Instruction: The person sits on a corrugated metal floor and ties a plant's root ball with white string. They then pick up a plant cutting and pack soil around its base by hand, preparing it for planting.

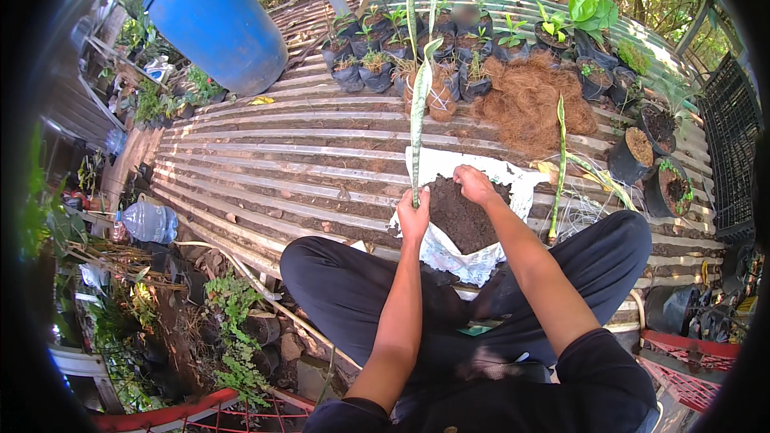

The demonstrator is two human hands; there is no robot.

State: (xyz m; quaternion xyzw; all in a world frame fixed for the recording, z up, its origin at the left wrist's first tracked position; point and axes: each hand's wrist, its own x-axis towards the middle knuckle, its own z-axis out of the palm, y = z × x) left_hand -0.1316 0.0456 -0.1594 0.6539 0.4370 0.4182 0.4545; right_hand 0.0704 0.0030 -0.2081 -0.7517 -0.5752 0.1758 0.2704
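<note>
My left hand point(414, 215) is closed round the lower end of a tall, mottled green snake plant leaf point(419, 116), which stands nearly upright. Dark soil point(465, 216) lies heaped on a crumpled white plastic sack point(521, 180) in front of my crossed legs. At the soil's far side is my right hand point(475, 184), its fingers curled down and closed; whatever they grip is hidden. Another snake plant leaf point(560, 168) stands up to the right of the sack, near my right knee.
Brown coconut fibre point(529, 100) is piled beyond the sack. Several black-bagged seedlings point(374, 72) line the back. Black pots point(630, 156) and a black crate point(728, 144) stand right; a blue barrel point(216, 24) and a plastic bottle point(148, 220) are left. Corrugated metal sheeting point(273, 156) lies underneath.
</note>
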